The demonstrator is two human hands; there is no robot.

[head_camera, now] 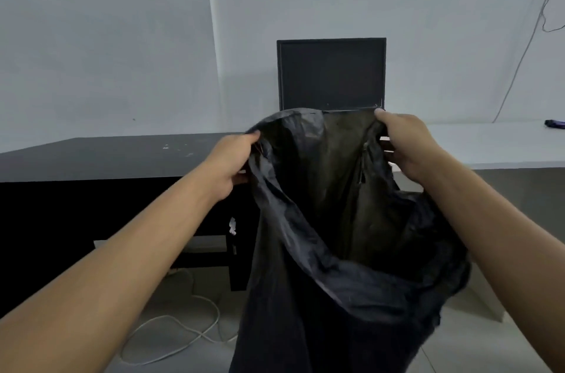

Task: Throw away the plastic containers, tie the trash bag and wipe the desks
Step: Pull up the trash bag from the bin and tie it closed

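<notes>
Trash bag (336,250) held open at its rim by both hands, in front of the desks.

Black and crumpled, it hangs in the air with its mouth spread wide; its bottom is out of view. The left hand (232,164) pinches the left side of the rim with curled fingers, and the right hand (406,146) clutches the right side. Behind the bag a dark surface (107,155) adjoins a white surface (489,143), and a dark monitor (331,76) stands against the wall. A white cable (183,339) lies looped on the floor.
</notes>
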